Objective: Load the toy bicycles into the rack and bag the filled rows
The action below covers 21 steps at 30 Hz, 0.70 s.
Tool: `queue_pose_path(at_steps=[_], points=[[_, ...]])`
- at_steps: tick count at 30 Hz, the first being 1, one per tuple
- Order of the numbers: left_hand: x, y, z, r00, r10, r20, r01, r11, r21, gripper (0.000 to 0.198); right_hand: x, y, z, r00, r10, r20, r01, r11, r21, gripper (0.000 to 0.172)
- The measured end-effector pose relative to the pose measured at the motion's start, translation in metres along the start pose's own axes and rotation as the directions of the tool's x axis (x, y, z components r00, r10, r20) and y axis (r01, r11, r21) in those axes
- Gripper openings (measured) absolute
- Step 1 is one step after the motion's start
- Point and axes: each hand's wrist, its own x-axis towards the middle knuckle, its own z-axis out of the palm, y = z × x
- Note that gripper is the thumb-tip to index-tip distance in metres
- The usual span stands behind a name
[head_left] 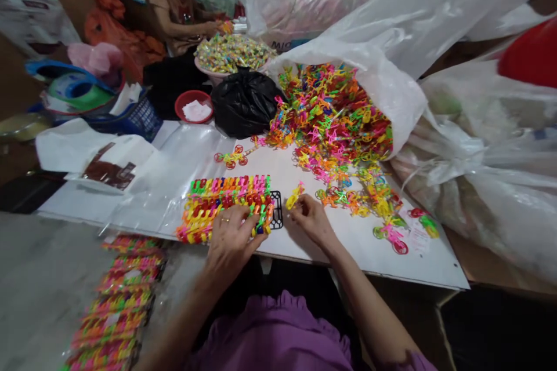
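Observation:
Rows of small bright plastic toys [226, 185] stand packed in a black plastic rack [277, 208], whose right end shows bare openings. Over the right part of these rows lies my left hand [232, 232], a ring on one finger, its thumb and fingers bent around the toys at the near right. My right hand [312, 220] is just to the right of the rack, closed in a pinch on a small yellow and pink toy bicycle [295, 196]. A large heap of similar toy bicycles [335, 116] spills from a white plastic sack [404, 87] onto the white table [304, 246].
A black bag [246, 101] and a red bowl [194, 107] stand behind the rack. Filled racks in clear wrap [117, 301] lie low at the left. A blue basket [126, 122] is back left. Across the table, a person [167, 6] works by a heaped tub [213, 76].

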Motion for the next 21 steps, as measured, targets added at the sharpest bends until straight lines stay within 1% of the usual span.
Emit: queue_pose_path(at_steps=[2, 4, 6, 8, 11, 13, 15, 17, 19, 21], points=[[0.002, -0.009, -0.001, 0.998, 0.054, -0.025, -0.054, 0.998, -0.013, 0.032, 0.004, 0.003, 0.012, 1.000, 0.002, 0.024, -0.002, 1.000, 0.017, 0.012], [0.008, -0.018, -0.007, 0.995, 0.071, -0.072, -0.075, 0.996, -0.052, 0.034, 0.011, 0.006, 0.020, 1.000, -0.009, 0.012, 0.009, 1.000, 0.019, 0.014], [0.021, -0.024, -0.015, 0.994, 0.013, -0.108, -0.028, 0.990, -0.137, 0.032, 0.019, 0.006, 0.022, 0.999, -0.031, -0.017, 0.031, 0.999, -0.012, 0.015], [0.041, -0.023, -0.021, 0.991, -0.066, -0.114, 0.036, 0.969, -0.245, 0.028, 0.025, 0.003, 0.019, 0.999, -0.033, -0.025, 0.030, 0.994, -0.101, 0.014], [0.074, -0.012, -0.020, 0.993, -0.106, -0.044, 0.083, 0.930, -0.358, 0.029, 0.025, -0.010, 0.010, 0.999, -0.040, -0.021, 0.032, 0.960, -0.278, 0.010], [0.093, -0.001, -0.013, 0.993, -0.112, 0.042, 0.119, 0.896, -0.428, 0.036, 0.018, -0.021, 0.003, 0.993, -0.116, -0.021, 0.100, 0.921, -0.377, 0.010], [0.107, 0.008, -0.005, 0.976, -0.157, 0.153, 0.215, 0.822, -0.527, 0.042, 0.011, -0.033, -0.003, 0.976, -0.217, -0.004, 0.193, 0.877, -0.439, 0.014], [0.117, 0.013, -0.001, 0.936, -0.229, 0.267, 0.349, 0.692, -0.632, 0.041, 0.006, -0.042, -0.008, 0.957, -0.290, 0.017, 0.267, 0.856, -0.443, 0.016], [0.122, 0.014, -0.002, 0.891, -0.265, 0.368, 0.454, 0.529, -0.717, 0.039, 0.004, -0.048, -0.011, 0.949, -0.316, 0.001, 0.295, 0.886, -0.358, 0.015], [0.123, 0.014, -0.008, 0.868, -0.239, 0.434, 0.496, 0.384, -0.779, 0.041, 0.006, -0.051, -0.013, 0.966, -0.259, -0.021, 0.251, 0.952, -0.177, 0.012]])
